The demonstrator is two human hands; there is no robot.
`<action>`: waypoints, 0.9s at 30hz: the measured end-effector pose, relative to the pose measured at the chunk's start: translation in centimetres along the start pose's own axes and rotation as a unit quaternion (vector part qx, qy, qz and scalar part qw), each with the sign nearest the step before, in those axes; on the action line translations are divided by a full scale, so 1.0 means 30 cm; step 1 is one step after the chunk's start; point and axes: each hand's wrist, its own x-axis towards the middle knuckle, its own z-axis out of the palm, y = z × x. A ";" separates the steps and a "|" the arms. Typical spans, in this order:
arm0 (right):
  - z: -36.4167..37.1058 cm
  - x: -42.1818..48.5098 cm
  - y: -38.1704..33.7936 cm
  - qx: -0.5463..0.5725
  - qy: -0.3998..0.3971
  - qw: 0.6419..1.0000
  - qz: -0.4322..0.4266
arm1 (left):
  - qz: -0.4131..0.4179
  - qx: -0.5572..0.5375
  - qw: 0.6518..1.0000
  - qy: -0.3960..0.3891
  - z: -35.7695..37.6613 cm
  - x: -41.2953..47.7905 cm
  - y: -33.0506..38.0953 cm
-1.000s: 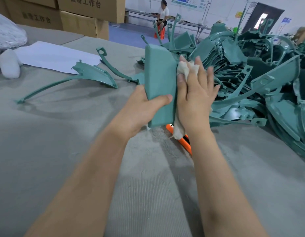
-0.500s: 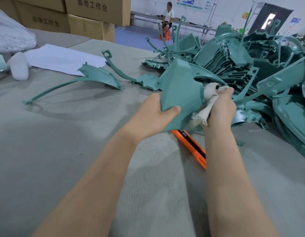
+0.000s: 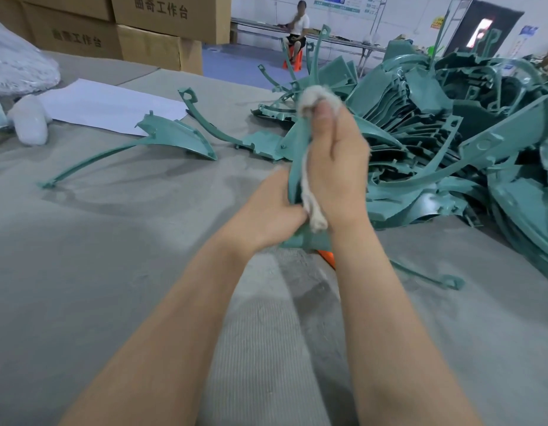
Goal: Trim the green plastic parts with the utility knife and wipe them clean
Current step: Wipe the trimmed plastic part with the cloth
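Observation:
My left hand [image 3: 268, 210] grips the lower edge of a green plastic part [image 3: 297, 155], held nearly edge-on and upright over the grey felt table [image 3: 113, 272]. My right hand [image 3: 337, 161] holds a white cloth [image 3: 309, 192] against the part's right face; the cloth bunches above my fingertips and hangs below my palm. The orange utility knife [image 3: 326, 256] lies on the table under my hands, mostly hidden by my right wrist.
A large heap of green parts [image 3: 451, 142] fills the right side. Two green parts [image 3: 162, 139] lie apart to the left, and a thin green strip [image 3: 429, 276] lies beside my right forearm. White paper [image 3: 107, 106], cardboard boxes [image 3: 162, 32] and a seated person are behind.
I have turned the green part from face-on to edge-on. My right hand with the cloth slid up along it, and now covers most of the knife.

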 end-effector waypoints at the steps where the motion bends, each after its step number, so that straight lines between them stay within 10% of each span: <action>1: -0.009 0.017 0.022 -0.019 0.017 0.999 0.037 | -0.003 -0.003 1.000 0.002 0.005 -0.006 0.002; 6: -0.004 0.056 0.066 -0.148 0.032 0.977 0.150 | -0.004 -0.010 0.999 0.040 -0.004 0.013 -0.024; 13: 0.020 -0.039 -0.011 -0.066 -0.044 0.995 0.064 | 0.013 -0.117 0.986 0.117 -0.025 0.017 -0.017; 18: 0.049 -0.135 -0.054 -0.120 -0.142 0.978 -0.090 | -0.055 -0.496 0.854 0.145 -0.073 0.032 -0.019; 27: 0.065 -0.140 0.027 -0.110 -0.047 0.993 -0.016 | -0.026 -0.583 0.788 0.196 -0.094 0.042 -0.005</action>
